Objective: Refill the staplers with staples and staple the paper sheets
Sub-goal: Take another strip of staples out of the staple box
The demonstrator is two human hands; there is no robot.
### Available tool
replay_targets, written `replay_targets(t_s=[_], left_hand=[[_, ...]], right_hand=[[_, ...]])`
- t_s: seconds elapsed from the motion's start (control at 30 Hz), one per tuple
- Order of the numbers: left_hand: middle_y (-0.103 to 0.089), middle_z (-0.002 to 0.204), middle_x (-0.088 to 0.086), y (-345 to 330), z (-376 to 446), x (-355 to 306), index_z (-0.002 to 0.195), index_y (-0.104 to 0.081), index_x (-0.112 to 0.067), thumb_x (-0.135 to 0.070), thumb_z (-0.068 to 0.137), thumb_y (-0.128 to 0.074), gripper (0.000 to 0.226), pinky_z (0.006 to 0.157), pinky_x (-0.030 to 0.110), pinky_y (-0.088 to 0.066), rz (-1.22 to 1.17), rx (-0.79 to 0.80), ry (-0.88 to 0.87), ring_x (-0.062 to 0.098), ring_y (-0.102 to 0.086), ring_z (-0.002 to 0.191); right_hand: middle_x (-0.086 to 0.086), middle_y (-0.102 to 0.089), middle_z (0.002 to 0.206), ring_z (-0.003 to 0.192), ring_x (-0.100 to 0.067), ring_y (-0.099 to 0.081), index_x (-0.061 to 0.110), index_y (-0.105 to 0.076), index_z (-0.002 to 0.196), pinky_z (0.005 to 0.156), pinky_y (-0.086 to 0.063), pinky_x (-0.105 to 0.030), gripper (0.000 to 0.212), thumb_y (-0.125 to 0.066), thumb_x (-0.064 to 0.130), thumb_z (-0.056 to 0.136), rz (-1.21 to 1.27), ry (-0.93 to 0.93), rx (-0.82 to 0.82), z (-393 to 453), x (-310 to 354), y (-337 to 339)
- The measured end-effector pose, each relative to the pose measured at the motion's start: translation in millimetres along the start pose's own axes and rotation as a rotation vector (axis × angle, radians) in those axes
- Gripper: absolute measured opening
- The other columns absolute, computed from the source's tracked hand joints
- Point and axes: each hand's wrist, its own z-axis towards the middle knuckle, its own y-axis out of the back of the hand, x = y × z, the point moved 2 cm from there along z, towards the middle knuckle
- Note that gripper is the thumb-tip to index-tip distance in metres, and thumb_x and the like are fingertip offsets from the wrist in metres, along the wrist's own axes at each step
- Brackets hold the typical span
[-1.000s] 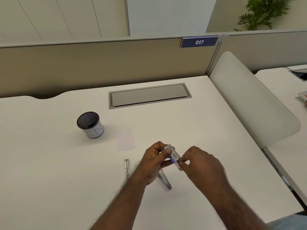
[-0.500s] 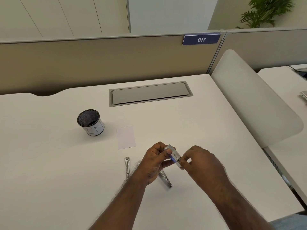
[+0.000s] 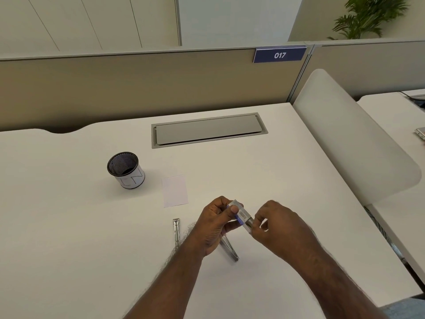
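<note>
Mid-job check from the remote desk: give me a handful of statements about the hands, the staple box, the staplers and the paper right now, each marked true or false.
1. Both hands hold the small staple box above the desk. True: the left hand grips it, the right hand pinches its end.
2. The paper sheet lies inside the mesh cup. False: it lies flat on the desk, right of the cup.
3. A metal stapler lies untouched left of the left hand. True.
4. The second stapler is in the right hand. False: it lies on the desk under the hands.
</note>
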Motion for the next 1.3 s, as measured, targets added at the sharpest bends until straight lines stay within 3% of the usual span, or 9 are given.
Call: replay_targets(t_s=[0.17,0.43,0.6,0.67,0.8,0.9,1.1,1.3], left_hand=[[-0.073,0.094,0.005,3,0,1,0.070,-0.066,-0.026,-0.023,0.082,-0.068,0.012,0.069,0.026,-0.058,-0.052,0.009,0.006,0.015,-0.071,0.081],[-0.073,0.096,0.005,2,-1,4,0.072,-0.066,-0.025,-0.023,0.083,-0.067,0.011,0.068,0.025,-0.058,-0.081,0.028,0.018,0.018,-0.071,0.083],[-0.073,0.096,0.004,4,0,2,0.073,-0.066,-0.024,-0.022,0.084,-0.067,0.011,0.068,0.026,-0.058,-0.137,0.030,0.012,0.016,-0.071,0.082],[-0.073,0.095,0.004,5,1,4,0.073,-0.066,-0.024,-0.021,0.084,-0.065,0.012,0.067,0.026,-0.059,-0.156,0.023,0.013,0.016,-0.071,0.081],[-0.073,0.094,0.005,7,3,6,0.079,-0.065,-0.020,-0.025,0.082,-0.068,0.007,0.061,0.023,-0.058,-0.175,0.010,0.009,0.016,-0.071,0.079],[-0.073,0.094,0.008,9,5,5,0.090,-0.057,-0.016,-0.028,0.076,-0.077,0.027,0.059,0.024,-0.058,-0.215,0.001,0.010,0.018,-0.072,0.077],[-0.072,0.094,0.011,7,6,-1,0.099,-0.057,-0.017,-0.034,0.058,-0.092,0.056,0.058,0.026,-0.059,-0.293,-0.008,-0.009,0.020,-0.071,0.076],[-0.073,0.095,0.009,1,5,1,0.105,-0.054,-0.014,-0.025,0.079,-0.073,0.034,0.062,0.026,-0.060,-0.267,0.013,0.002,0.020,-0.072,0.080]], right_hand=[[0.017,-0.058,0.090,0.073,0.002,-0.063,0.037,-0.058,0.067,0.071,-0.055,-0.030,0.020,-0.061,0.043,0.086,0.088,0.036,0.044,0,-4,6],[0.018,-0.060,0.094,0.081,-0.004,-0.062,0.041,-0.054,0.073,0.075,-0.054,-0.035,0.019,-0.054,0.041,0.092,0.134,0.066,0.037,-3,-9,1],[0.023,-0.065,0.081,0.079,0.004,-0.063,0.038,-0.060,0.074,0.070,-0.057,-0.033,0.013,-0.054,0.049,0.077,0.341,0.061,-0.080,-6,-10,6],[0.021,-0.067,0.078,0.078,0.002,-0.064,0.035,-0.061,0.071,0.070,-0.058,-0.031,0.007,-0.063,0.037,0.078,0.436,0.069,-0.137,-6,-13,8],[0.018,-0.067,0.084,0.075,-0.004,-0.065,0.041,-0.060,0.089,0.065,-0.055,-0.018,0.027,-0.068,0.016,0.082,0.606,0.117,-0.168,-9,-14,9],[0.013,-0.064,0.089,0.077,-0.009,-0.066,0.039,-0.066,0.094,0.064,-0.054,-0.017,0.031,-0.067,0.009,0.085,0.693,0.165,-0.213,-15,-16,6],[0.011,-0.063,0.088,0.079,-0.011,-0.066,0.031,-0.067,0.082,0.068,-0.052,-0.011,0.032,-0.070,-0.001,0.080,0.677,0.282,-0.250,-28,-13,-6],[0.014,-0.061,0.087,0.083,-0.006,-0.064,0.029,-0.066,0.087,0.074,-0.050,-0.008,0.026,-0.072,0.004,0.081,0.574,0.353,-0.311,-29,-9,-13]])
